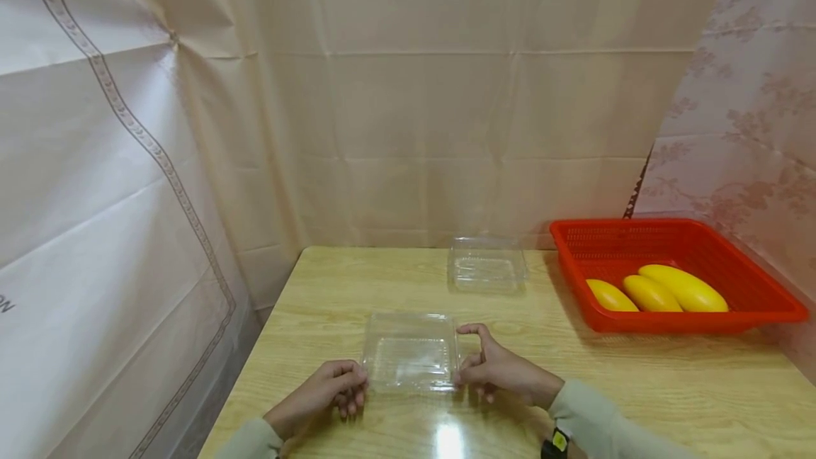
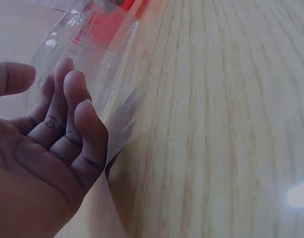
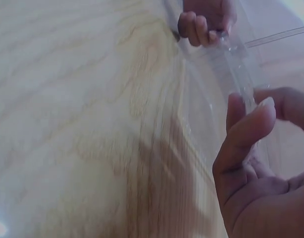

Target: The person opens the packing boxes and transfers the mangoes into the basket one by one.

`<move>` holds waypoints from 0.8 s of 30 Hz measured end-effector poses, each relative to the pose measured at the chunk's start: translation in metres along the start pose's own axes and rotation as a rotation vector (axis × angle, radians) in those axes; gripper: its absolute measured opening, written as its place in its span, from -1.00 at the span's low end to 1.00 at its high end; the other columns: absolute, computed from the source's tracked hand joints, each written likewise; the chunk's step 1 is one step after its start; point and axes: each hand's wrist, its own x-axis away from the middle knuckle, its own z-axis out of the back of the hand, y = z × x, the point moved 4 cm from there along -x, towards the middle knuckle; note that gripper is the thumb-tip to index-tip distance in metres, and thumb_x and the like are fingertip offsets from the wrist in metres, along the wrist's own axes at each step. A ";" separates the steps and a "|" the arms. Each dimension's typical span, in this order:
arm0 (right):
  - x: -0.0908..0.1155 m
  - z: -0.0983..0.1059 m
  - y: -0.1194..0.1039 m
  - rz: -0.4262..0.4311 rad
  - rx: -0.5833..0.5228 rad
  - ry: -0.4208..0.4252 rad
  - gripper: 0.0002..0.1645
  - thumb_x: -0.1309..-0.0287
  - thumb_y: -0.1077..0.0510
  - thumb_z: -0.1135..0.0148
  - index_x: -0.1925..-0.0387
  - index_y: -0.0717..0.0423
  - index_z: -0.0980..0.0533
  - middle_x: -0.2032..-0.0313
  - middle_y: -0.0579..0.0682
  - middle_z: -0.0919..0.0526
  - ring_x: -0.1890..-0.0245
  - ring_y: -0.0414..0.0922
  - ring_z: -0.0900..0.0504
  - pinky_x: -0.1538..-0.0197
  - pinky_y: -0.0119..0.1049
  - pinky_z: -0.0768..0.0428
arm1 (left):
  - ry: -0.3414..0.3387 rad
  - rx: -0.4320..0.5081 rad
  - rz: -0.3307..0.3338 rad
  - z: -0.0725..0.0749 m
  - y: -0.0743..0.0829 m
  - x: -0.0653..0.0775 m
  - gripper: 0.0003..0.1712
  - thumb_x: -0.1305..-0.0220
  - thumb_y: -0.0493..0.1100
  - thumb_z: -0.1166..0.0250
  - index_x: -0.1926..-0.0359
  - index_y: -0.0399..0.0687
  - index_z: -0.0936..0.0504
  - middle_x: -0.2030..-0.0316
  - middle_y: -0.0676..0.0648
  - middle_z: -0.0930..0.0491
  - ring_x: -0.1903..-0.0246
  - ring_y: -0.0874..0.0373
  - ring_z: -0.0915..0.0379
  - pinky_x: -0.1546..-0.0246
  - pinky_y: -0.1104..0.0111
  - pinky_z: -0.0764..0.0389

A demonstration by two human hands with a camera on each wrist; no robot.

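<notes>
A clear plastic container (image 1: pixel 411 353) with a ribbed base lies on the wooden table in front of me. At its near left corner, my left hand (image 1: pixel 336 384) holds the edge with thumb and forefinger. My right hand (image 1: pixel 500 368) pinches the near right corner with the thumb against a finger, while the forefinger stretches along the right side. In the right wrist view, the right thumb (image 3: pixel 253 126) is at the rim, with the left hand (image 3: pixel 205 22) at the opposite corner. The left wrist view shows the left fingers (image 2: pixel 75 116) bent beside the container's wall.
A second clear plastic container (image 1: pixel 487 265) stands farther back, near the table's far edge. To the right is a red plastic basket (image 1: pixel 576 296) with three yellow mango-shaped fruits (image 1: pixel 682 289) inside. Hanging cloth sheets (image 1: pixel 414 105) enclose the table (image 1: pixel 312 282) at the back and sides.
</notes>
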 end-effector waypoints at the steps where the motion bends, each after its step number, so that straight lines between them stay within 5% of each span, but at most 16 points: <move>1: 0.000 0.000 0.000 -0.005 -0.006 0.010 0.07 -0.24 0.29 -0.39 -0.48 0.03 0.15 0.26 0.19 -0.75 0.63 -0.22 -0.45 0.59 -0.42 -0.47 | 0.008 0.002 0.003 0.000 0.000 0.000 -0.63 -0.59 -0.10 -0.11 0.15 -0.41 -0.55 0.41 -0.04 -0.63 0.49 0.22 -0.52 0.48 0.45 -0.54; 9: 0.001 -0.002 0.006 -0.056 -0.033 0.029 0.08 -0.25 0.20 -0.38 -0.51 0.11 0.16 0.25 0.21 -0.76 0.59 -0.25 -0.44 0.55 -0.44 -0.47 | 0.026 0.006 0.020 0.001 -0.001 0.000 -0.61 -0.59 -0.08 -0.12 0.13 -0.43 -0.55 0.40 -0.04 -0.63 0.49 0.21 -0.50 0.48 0.42 -0.56; 24: 0.000 -0.004 0.003 0.008 -0.055 0.039 -0.08 -0.26 0.30 -0.35 -0.44 0.17 0.02 0.34 0.14 -0.75 0.60 -0.23 -0.38 0.58 -0.44 -0.43 | 0.034 -0.007 0.025 0.000 0.000 -0.001 -0.62 -0.58 -0.08 -0.12 0.15 -0.41 -0.56 0.40 -0.05 -0.63 0.49 0.20 -0.49 0.48 0.41 -0.54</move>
